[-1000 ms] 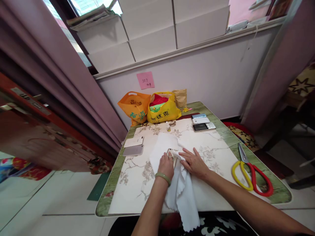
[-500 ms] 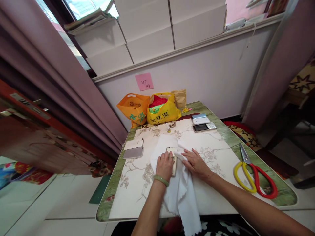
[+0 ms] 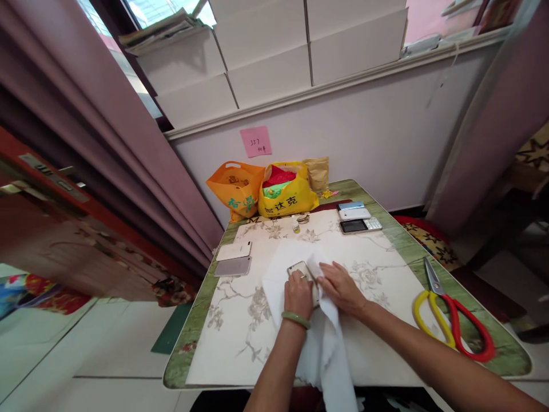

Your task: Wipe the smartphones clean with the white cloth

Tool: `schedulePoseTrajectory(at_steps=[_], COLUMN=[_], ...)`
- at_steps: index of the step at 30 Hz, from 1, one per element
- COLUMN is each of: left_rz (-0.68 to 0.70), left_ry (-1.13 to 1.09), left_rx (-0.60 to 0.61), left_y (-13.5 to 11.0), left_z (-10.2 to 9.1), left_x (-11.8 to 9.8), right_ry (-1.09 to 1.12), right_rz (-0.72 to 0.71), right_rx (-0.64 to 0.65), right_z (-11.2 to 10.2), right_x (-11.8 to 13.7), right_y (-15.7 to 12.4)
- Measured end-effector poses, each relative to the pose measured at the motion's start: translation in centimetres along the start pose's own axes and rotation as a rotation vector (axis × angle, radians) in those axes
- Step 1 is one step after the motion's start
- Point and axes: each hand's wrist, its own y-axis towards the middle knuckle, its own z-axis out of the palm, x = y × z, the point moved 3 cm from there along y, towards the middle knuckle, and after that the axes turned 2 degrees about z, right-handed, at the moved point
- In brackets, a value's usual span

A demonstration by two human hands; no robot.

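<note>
A pale gold smartphone (image 3: 315, 296) lies tilted on a white cloth (image 3: 278, 264) at the middle of the table. My left hand (image 3: 299, 293), with a green bangle and a ring, is closed over the phone and covers much of it. On the phone's right side, my right hand (image 3: 342, 288) pinches a fold of the cloth close to the phone's edge. The rest of the cloth hangs in folds over the near table edge toward my lap.
Two phones (image 3: 234, 258) lie at left; several more, including a keypad phone (image 3: 360, 225), lie at back right. A small bottle (image 3: 295, 224) stands behind the cloth. Scissors (image 3: 454, 320) lie at right. Orange (image 3: 235, 191) and yellow (image 3: 288, 194) bags stand at the back.
The phone has turned on the cloth, its top end now leaning left. My left hand has shifted right with it. The right hand's cloth fold has moved to the phone's right edge.
</note>
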Motion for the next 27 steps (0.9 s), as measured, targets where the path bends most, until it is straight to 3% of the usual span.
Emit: schedulePoseTrajectory(at_steps=[3,7,11,15,22,27], left_rz=[-0.004,0.022,-0.011,-0.032,-0.003,0.027], left_ry=[-0.001,0.043,0.062,-0.033,-0.160,-0.167], left_rx=[-0.021,-0.030,-0.025,0.003,0.048,0.006], left_y=[-0.1,-0.2,-0.4,-0.4,-0.7,-1.3], left_z=[0.7,1.0,0.6,0.3,-1.1,-1.7], left_x=[0.3,0.1,-0.2,0.0,0.4,0.6], right_ry=[-0.053,-0.117,-0.169,-0.194,-0.267,-0.181], right_rz=[-0.068,-0.062,-0.063,-0.067,-0.166,-0.055], right_rx=[0.244,0.331,0.295,0.202,0.139,0.120], right_z=[1.5,2.1,2.5,2.3,-0.3,-0.9], right_x=[0.4,0.2,0.4,0.7,1.2,0.1], right_y=[1.6,4.4,5.1,2.7,-1.2,-2.1])
